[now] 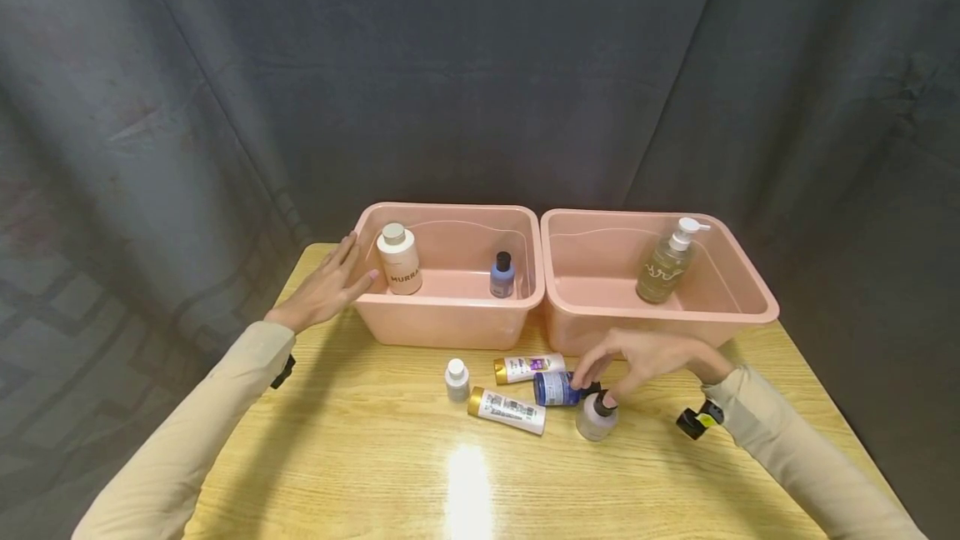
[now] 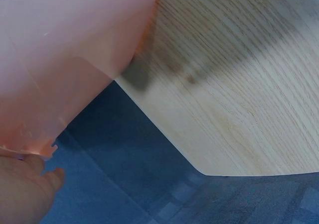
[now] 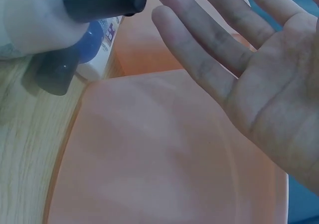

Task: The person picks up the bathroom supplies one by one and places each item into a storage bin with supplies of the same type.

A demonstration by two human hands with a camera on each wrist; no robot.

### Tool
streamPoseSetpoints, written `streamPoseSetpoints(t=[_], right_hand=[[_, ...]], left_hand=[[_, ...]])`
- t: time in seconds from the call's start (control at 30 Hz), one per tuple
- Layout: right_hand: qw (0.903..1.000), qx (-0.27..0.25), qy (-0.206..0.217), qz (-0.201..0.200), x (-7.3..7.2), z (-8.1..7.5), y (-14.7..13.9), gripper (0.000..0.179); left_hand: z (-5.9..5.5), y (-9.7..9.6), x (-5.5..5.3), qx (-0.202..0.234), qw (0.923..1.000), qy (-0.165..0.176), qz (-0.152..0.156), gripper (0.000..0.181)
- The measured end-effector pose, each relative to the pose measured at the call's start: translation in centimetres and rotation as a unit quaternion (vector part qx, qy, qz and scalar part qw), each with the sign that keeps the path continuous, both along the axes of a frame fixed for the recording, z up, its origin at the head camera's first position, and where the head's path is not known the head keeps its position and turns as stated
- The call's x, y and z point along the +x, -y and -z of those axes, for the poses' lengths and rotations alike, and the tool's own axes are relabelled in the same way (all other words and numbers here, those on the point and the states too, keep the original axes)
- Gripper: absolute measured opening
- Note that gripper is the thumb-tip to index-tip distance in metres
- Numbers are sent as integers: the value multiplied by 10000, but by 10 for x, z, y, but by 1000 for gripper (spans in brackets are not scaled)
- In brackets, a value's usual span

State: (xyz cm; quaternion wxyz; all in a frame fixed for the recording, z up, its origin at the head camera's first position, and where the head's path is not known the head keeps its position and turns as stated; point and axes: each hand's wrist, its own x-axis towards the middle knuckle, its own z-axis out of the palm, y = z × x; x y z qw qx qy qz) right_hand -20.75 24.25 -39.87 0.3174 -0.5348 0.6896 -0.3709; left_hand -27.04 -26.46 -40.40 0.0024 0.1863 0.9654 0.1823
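Note:
My left hand (image 1: 322,286) rests with spread fingers on the left rim of the left pink bin (image 1: 442,325). My right hand (image 1: 652,355) is at a pale bottle with a black cap (image 1: 596,423), which stands upright on the table. In the right wrist view its fingers (image 3: 199,67) are extended and apart from the black cap (image 3: 105,2); whether the thumb touches the cap cannot be told. Just behind that bottle lies a blue bottle (image 1: 553,388) on its side. Two white tubes with gold caps, a front tube (image 1: 512,412) and a rear tube (image 1: 536,365), lie beside it.
A small white bottle (image 1: 457,382) stands left of the tubes. Inside the left bin are a large white bottle (image 1: 401,263) and a small blue bottle (image 1: 502,280). The right pink bin (image 1: 600,317) holds a greenish pump bottle (image 1: 663,272). Dark curtain (image 1: 480,73) hangs behind the table.

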Motion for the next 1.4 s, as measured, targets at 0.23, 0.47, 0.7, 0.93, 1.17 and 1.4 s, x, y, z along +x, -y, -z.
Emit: streamPoseSetpoints(t=[0.23,0.47,0.7,0.93,1.17,1.4], right_hand=[[9994,-89,207,-274,-2,9,-3,45],[9992,-63,37,-406,-3,14,-6,39],[9987,-145,-16,-490,-4,20,-9,37],[9989,-89,159,-423,-3,22,-11,35],[9990,-107,132,-418,-3,25,-13,34],[9990,-107,255,-358,-3,30,-14,35]], left_hand=[[0,0,0,-3,10000,-42,39,81],[0,0,-1,-30,9999,-74,61,78],[0,0,0,-43,10000,-56,58,77],[-1,0,0,-25,10000,-36,76,80],[-2,0,1,-70,9999,-41,71,86],[-1,0,1,-10,10000,7,34,78]])
